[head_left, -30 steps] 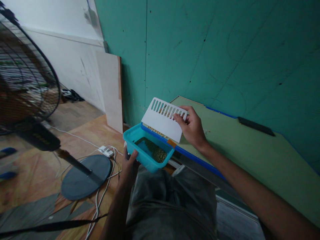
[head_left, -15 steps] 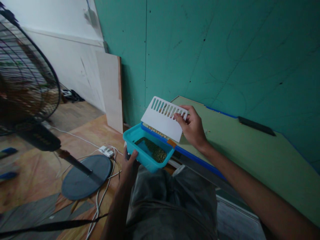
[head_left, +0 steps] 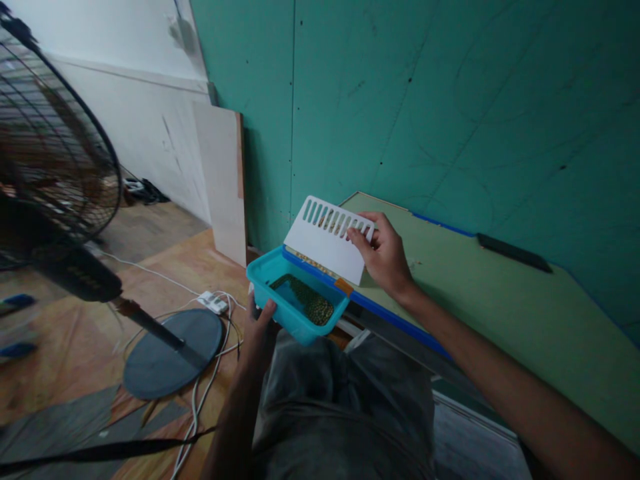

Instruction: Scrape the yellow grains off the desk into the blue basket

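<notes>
My left hand (head_left: 260,327) grips the near left side of a turquoise plastic tub (head_left: 285,319), thumb near the rim. Small green beans (head_left: 317,308) lie in the tub, heaped mostly toward its right end. Its far side meets the blue-edged front of a green tabletop (head_left: 480,327). In my right hand (head_left: 384,257) is a white slotted plastic sheet (head_left: 320,248), pinched at its slotted right end and tilted over the table edge. Pale yellowish bits (head_left: 314,263) show along the table edge below the sheet, and more are glimpsed through the slots.
On the left stands a fan (head_left: 75,267) with a round grey base (head_left: 173,353). White cables and a power strip (head_left: 213,303) lie on the floor. A dark strip (head_left: 514,253) rests at the table's back edge, against the green wall (head_left: 400,100). A pale board (head_left: 220,180) leans nearby.
The white slotted sheet has shifted very slightly down and toward me in my right hand. The tub and my left hand look nearly unchanged.
</notes>
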Action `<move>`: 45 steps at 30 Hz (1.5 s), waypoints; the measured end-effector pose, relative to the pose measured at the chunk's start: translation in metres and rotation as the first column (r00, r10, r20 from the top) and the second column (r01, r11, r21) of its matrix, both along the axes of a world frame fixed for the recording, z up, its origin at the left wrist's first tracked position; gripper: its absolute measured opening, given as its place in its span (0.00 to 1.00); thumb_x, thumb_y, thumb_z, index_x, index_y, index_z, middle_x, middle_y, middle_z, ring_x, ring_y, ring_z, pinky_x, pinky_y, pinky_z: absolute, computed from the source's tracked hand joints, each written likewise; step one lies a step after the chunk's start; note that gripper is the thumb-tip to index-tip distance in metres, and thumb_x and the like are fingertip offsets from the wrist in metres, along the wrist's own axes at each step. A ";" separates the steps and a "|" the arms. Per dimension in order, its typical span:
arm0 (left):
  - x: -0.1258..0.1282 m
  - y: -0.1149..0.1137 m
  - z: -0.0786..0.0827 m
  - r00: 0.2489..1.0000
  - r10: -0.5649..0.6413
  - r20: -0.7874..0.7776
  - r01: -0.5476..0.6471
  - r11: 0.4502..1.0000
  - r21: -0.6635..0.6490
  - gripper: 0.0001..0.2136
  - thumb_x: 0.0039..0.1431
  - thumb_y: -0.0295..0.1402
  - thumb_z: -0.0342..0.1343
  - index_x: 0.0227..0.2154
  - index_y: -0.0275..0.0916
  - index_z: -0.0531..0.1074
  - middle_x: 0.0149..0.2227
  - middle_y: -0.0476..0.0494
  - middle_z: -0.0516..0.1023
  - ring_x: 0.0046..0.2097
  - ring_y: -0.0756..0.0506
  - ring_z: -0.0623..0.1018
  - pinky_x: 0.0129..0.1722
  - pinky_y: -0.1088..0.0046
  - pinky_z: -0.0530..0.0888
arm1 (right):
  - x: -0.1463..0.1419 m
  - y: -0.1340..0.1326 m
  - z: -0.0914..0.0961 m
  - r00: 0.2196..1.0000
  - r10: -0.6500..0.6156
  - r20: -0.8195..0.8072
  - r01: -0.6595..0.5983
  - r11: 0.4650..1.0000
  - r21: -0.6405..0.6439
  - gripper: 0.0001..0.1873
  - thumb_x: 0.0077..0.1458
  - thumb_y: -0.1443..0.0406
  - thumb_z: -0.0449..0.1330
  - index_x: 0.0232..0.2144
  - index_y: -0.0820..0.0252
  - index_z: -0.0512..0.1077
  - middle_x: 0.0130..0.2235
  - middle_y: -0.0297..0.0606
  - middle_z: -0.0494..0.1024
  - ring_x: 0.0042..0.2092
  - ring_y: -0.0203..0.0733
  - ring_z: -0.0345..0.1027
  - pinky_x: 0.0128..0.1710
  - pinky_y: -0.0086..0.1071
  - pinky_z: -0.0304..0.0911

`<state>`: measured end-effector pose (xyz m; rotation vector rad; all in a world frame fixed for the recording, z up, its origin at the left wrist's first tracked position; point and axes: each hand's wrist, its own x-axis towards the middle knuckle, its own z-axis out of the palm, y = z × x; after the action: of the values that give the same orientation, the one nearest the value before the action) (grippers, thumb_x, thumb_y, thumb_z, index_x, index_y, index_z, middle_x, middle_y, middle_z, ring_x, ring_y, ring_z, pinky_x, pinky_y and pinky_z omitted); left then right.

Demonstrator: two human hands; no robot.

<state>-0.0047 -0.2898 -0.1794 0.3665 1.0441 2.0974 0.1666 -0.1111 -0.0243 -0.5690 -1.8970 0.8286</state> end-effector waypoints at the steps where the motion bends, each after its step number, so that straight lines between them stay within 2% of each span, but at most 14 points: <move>1: 0.000 0.000 0.000 1.000 0.002 0.001 -0.002 1.000 0.004 0.31 0.52 0.45 0.76 0.58 0.53 0.73 0.50 0.45 0.82 0.50 0.38 0.84 0.49 0.58 0.83 | 0.000 0.000 0.000 1.000 0.000 0.000 0.000 1.000 0.001 0.22 0.64 0.47 0.65 0.52 0.52 0.71 0.39 0.38 0.84 0.37 0.44 0.80 0.32 0.34 0.72; 7: -0.001 0.000 -0.001 1.000 -0.016 0.002 0.016 1.000 0.007 0.31 0.53 0.43 0.76 0.58 0.53 0.72 0.53 0.44 0.81 0.49 0.38 0.84 0.50 0.57 0.83 | 0.000 -0.001 0.001 1.000 0.005 -0.001 -0.005 1.000 -0.008 0.23 0.64 0.47 0.65 0.52 0.52 0.71 0.40 0.39 0.84 0.37 0.44 0.80 0.32 0.34 0.73; 13: 0.000 0.000 -0.001 1.000 -0.003 -0.020 0.002 1.000 -0.014 0.29 0.54 0.45 0.75 0.57 0.53 0.73 0.51 0.46 0.81 0.47 0.39 0.85 0.48 0.58 0.83 | 0.000 -0.004 0.002 1.000 0.019 -0.001 -0.020 1.000 -0.022 0.22 0.64 0.48 0.66 0.52 0.53 0.71 0.39 0.38 0.84 0.36 0.43 0.79 0.33 0.35 0.73; 18: 0.000 0.001 0.000 1.000 0.005 -0.012 -0.005 1.000 -0.011 0.34 0.51 0.45 0.76 0.61 0.54 0.71 0.51 0.44 0.82 0.49 0.38 0.84 0.46 0.60 0.83 | -0.001 -0.005 0.002 1.000 0.022 0.004 -0.022 1.000 -0.018 0.22 0.64 0.48 0.66 0.52 0.52 0.71 0.40 0.38 0.85 0.37 0.43 0.80 0.33 0.34 0.73; 22: 0.000 0.002 0.000 1.000 -0.003 -0.027 0.003 1.000 0.000 0.35 0.52 0.46 0.76 0.62 0.54 0.70 0.53 0.43 0.82 0.52 0.36 0.84 0.47 0.59 0.83 | -0.001 -0.004 0.001 1.000 0.022 -0.003 -0.022 1.000 -0.015 0.22 0.64 0.47 0.65 0.52 0.52 0.71 0.40 0.38 0.85 0.37 0.43 0.80 0.33 0.34 0.73; 27: 0.001 0.001 -0.001 1.000 0.017 -0.007 -0.017 1.000 -0.010 0.33 0.51 0.45 0.76 0.59 0.53 0.72 0.50 0.44 0.83 0.51 0.36 0.85 0.48 0.57 0.83 | -0.001 -0.004 0.001 1.000 0.025 0.002 -0.025 1.000 -0.016 0.21 0.65 0.48 0.65 0.52 0.52 0.71 0.41 0.39 0.85 0.38 0.44 0.81 0.33 0.35 0.74; 34: 0.000 0.000 -0.001 1.000 -0.004 -0.012 0.004 1.000 -0.020 0.30 0.53 0.45 0.75 0.57 0.52 0.72 0.49 0.46 0.82 0.44 0.41 0.85 0.46 0.60 0.83 | -0.001 -0.005 0.002 1.000 0.025 0.000 -0.025 0.999 -0.026 0.22 0.64 0.47 0.66 0.52 0.52 0.71 0.40 0.39 0.86 0.37 0.44 0.81 0.32 0.34 0.73; 45: -0.002 -0.001 -0.002 0.999 -0.037 -0.022 0.037 0.999 -0.004 0.29 0.55 0.44 0.75 0.58 0.53 0.72 0.53 0.46 0.82 0.47 0.40 0.85 0.48 0.60 0.83 | -0.001 -0.006 0.002 0.999 0.031 -0.018 -0.032 0.999 -0.028 0.21 0.64 0.49 0.66 0.52 0.52 0.71 0.41 0.39 0.86 0.38 0.44 0.81 0.33 0.35 0.74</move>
<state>-0.0063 -0.2912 -0.1810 0.4051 1.0464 2.0628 0.1654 -0.1167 -0.0220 -0.5485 -1.8847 0.8797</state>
